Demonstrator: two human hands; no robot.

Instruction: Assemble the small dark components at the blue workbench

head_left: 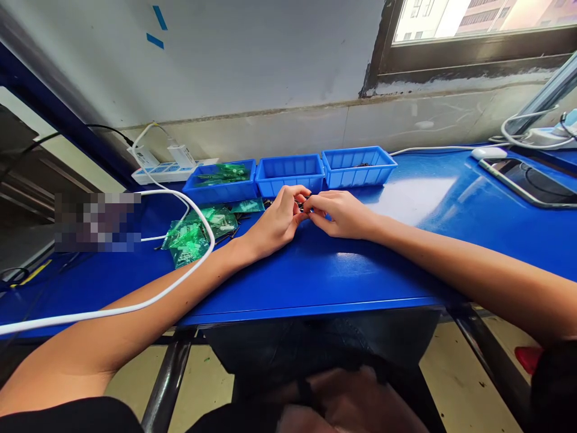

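My left hand [283, 218] and my right hand [337, 213] meet above the blue table, fingertips almost touching. Both are closed in a pinch around something small and dark, mostly hidden by the fingers, so I cannot make out its kind. Just beyond them stand three blue plastic bins: the left bin [220, 192] holds green packets [225, 173], the middle bin [291, 180] shows nothing I can make out inside, and the right bin [358, 175] has a few small dark pieces at its bottom. Shiny green plastic packets [189, 239] lie on the table left of my left hand.
A white cable [135, 308] loops across my left forearm. Behind the bins at left is a power strip [157, 174] with plugged-in chargers. A phone [532, 180] and a white mouse-shaped object [489, 154] lie at right on the blue table [406, 258].
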